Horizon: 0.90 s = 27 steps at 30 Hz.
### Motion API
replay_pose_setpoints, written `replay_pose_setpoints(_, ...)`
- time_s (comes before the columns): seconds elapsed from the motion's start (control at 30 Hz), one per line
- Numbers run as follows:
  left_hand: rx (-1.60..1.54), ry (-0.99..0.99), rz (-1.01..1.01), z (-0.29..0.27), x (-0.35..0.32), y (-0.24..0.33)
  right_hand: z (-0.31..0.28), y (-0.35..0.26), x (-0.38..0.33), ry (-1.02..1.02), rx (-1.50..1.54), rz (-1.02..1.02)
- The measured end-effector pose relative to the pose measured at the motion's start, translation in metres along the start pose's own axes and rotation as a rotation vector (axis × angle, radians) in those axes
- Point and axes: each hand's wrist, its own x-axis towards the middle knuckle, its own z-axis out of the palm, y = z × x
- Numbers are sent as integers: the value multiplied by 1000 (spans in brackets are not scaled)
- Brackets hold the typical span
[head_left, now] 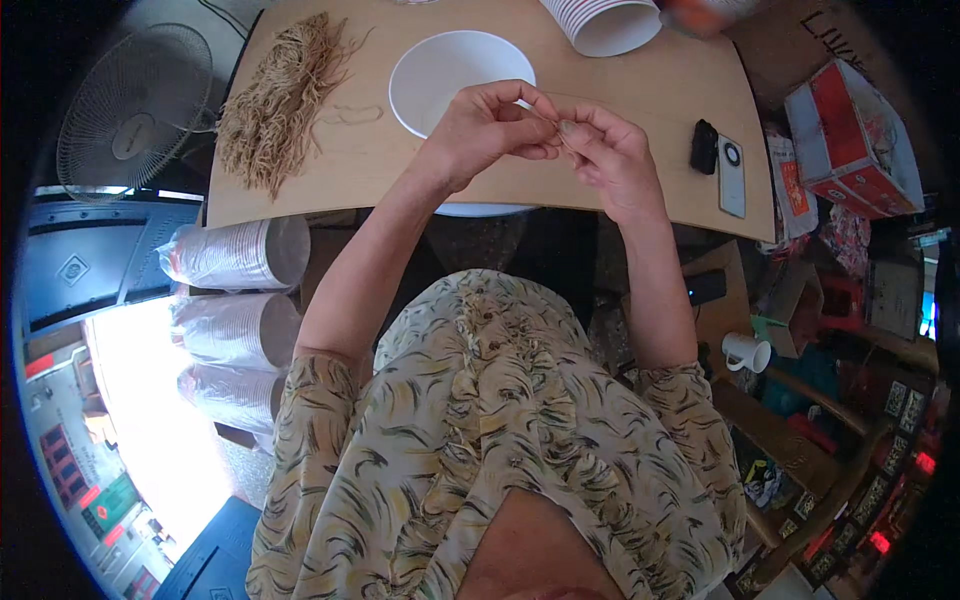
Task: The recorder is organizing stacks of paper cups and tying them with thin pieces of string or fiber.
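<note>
My left hand (pixel 487 130) and my right hand (pixel 612 155) meet above the table, just off the right rim of a white bowl (pixel 455 65). Both are closed in a pinch, fingertips nearly touching, on what looks like a thin tan strand (pixel 566 146); the fingers hide most of it. A heap of tan, string-like strands (pixel 280 110) lies on the table to the left. One loose strand (pixel 350 115) rests between that heap and the bowl.
A stack of paper tubs (pixel 615 30) lies at the table's (pixel 680 110) far side. Toward the right edge are a phone (pixel 732 180) and a black case (pixel 704 147). Wrapped tub stacks (pixel 235 330) and a fan (pixel 135 120) stand left; a mug (pixel 746 353) sits lower right.
</note>
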Motion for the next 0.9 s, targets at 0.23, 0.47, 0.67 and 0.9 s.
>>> replay_pose_setpoints(0.23, 77, 10, -1, 1, -1, 5, 3, 0, -3, 23, -193, -73)
replay_pose_setpoints(0.47, 42, -1, 72, 3, -3, 2, 6, 2, -5, 76, -65, -40)
replay_pose_setpoints(0.67, -7, -18, 76, 0, -3, 0, 7, -6, -9, 131, 39, 18)
replay_pose_setpoints(0.9, 24, -27, 70, 0, -4, 3, 9, -10, -8, 52, -78, -87)
